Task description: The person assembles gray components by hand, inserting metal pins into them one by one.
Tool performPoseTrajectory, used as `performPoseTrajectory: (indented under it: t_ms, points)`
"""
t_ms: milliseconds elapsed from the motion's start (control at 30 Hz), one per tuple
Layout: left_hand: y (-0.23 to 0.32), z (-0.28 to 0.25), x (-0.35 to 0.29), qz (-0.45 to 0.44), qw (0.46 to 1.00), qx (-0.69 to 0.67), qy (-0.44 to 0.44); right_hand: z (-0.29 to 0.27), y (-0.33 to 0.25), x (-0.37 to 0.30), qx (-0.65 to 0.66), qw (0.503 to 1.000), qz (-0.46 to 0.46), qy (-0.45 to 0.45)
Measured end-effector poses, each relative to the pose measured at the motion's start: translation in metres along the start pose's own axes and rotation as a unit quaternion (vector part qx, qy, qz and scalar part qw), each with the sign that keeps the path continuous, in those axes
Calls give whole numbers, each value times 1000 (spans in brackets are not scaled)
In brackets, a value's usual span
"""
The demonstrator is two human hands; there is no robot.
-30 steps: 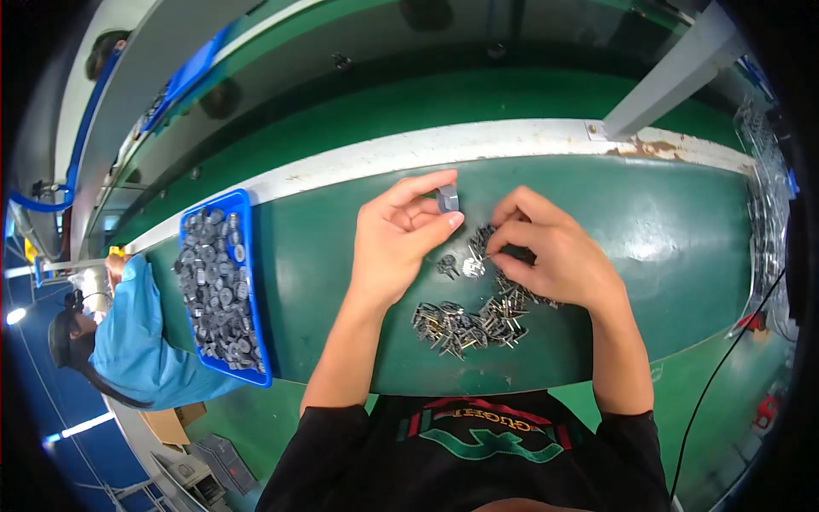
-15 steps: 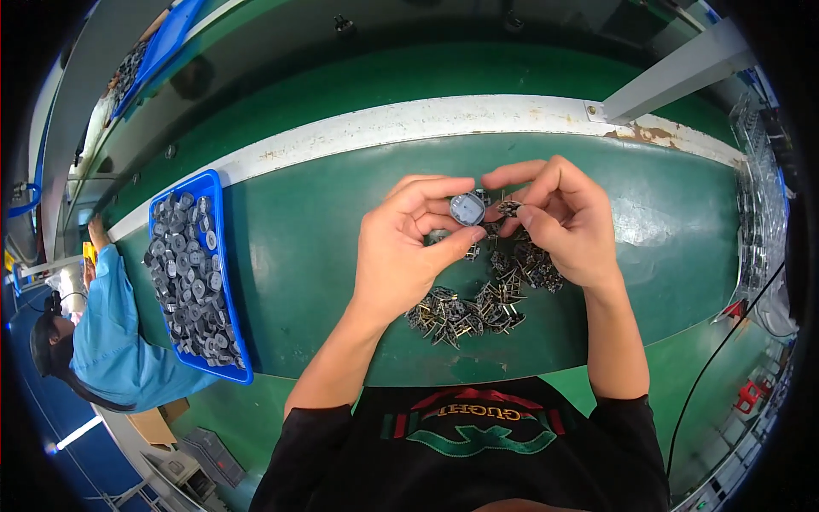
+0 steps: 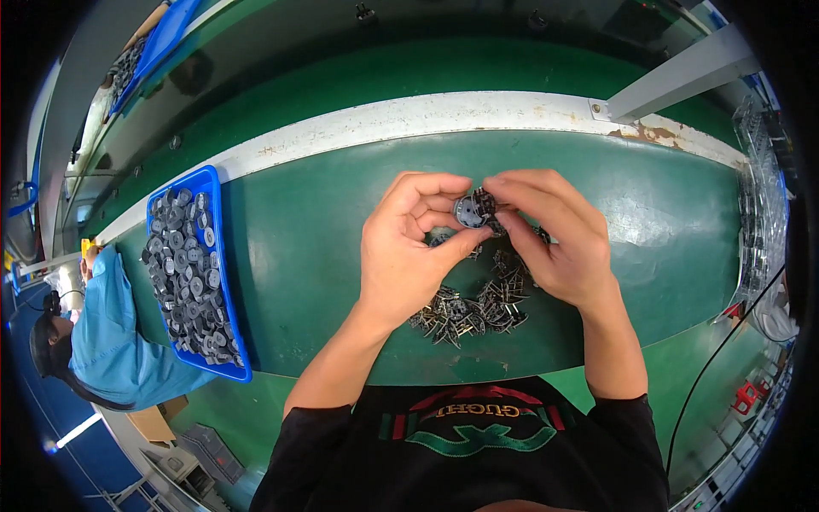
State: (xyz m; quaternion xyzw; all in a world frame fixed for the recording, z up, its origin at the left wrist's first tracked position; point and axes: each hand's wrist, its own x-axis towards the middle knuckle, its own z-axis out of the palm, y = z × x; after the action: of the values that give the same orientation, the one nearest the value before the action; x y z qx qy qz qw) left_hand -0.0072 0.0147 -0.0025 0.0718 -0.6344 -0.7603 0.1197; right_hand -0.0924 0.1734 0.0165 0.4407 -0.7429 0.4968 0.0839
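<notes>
Between the thumb and fingers of my left hand (image 3: 401,235) sits a round grey plastic housing (image 3: 467,213), its hollow side facing up. My right hand (image 3: 559,230) pinches a small dark part with metal pins (image 3: 485,202) against the right side of that housing. Whether the part is inside the housing or only touching its rim, I cannot tell. Below my hands, a loose heap of similar pinned parts (image 3: 465,314) lies on the green table (image 3: 324,213); my fingers hide some of the heap.
A blue tray (image 3: 223,282) full of grey round housings stands at the left. Beyond the table runs a white rail (image 3: 375,118) with a grey post (image 3: 682,72) at the right. Clear plastic bags (image 3: 755,205) hang at the right edge. A person in blue (image 3: 115,328) works at far left.
My right hand has moved left and brought the pinned part from beside the housing up against it. The housing has tilted slightly. The person at left has drawn an arm in.
</notes>
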Motion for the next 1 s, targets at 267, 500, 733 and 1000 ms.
performPoseTrajectory:
  t_ms: [267,500,733,1000]
  points:
    - [3,1,1,15,1000,23,-15,-6,7,-2,48,999,-4,5]
    - [-1,2,-2,34,999,1,7,1,-1,-5,75,992,86,54]
    - [3,2,-2,29,998,56,-12,4,0,-2,-13,998,-33,49]
    - [-2,9,-2,55,995,74,-22,11,1,-7,-30,995,-71,69]
